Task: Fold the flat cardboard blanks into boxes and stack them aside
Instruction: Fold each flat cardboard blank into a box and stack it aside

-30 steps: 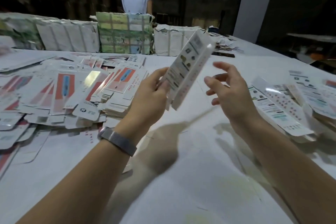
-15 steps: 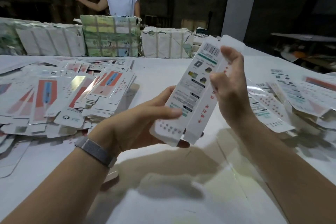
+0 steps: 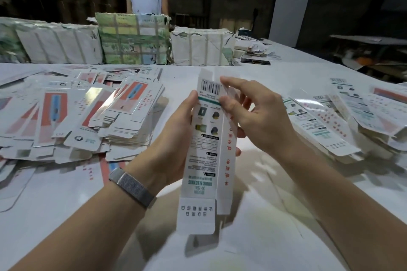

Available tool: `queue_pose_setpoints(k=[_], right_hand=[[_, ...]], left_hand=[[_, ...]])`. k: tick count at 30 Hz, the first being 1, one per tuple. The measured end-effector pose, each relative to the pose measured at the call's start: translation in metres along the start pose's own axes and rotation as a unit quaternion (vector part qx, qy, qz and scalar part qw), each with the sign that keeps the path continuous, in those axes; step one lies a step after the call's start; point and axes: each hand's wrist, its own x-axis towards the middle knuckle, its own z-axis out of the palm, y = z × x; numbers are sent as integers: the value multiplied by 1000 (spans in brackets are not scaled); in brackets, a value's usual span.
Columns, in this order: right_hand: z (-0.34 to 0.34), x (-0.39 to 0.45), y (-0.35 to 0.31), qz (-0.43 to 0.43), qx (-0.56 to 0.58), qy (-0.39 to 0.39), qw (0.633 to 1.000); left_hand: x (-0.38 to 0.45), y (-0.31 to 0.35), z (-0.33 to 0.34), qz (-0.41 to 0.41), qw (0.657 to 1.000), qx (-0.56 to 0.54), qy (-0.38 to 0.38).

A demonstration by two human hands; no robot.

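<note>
The long white printed cardboard carton stands nearly upright at the centre of the frame, held above the white table. It is already opened into a sleeve; its barcode end points to the upper part of the frame and its lower flap hangs open near the bottom centre.

The left hand grips the carton's mid-body from the left, thumb along the left edge and fingers curled behind. The right hand is partly open: thumb and forefinger pinch the upper right edge just beside the barcode, the other fingers relaxed and spread.

The step in hand appears to be closing the upper end.

- Keep the left-hand grip light, so the sleeve stays square rather than crushed.
- Fold the narrow side flaps inward first, then tuck the main flap along its score line.
- Close the lower flap next.

Flat blanks lie heaped at the left of the frame. A further pile of similar white printed cartons sits at the right, probably the stacking area.
</note>
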Motion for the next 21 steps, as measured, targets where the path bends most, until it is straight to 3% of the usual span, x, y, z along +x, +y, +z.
queue_pose_setpoints(k=[5,11,21], right_hand=[[-6,3,-1,19,-40,16,999],[-15,7,-6,51,4,-27,998],[-35,13,-8,15,-39,-14,999]], left_hand=[[0,1,-1,7,1000,22,6],[0,-4,-1,-31,996,88,-13],[1,-6,9,-55,989,131,-49]])
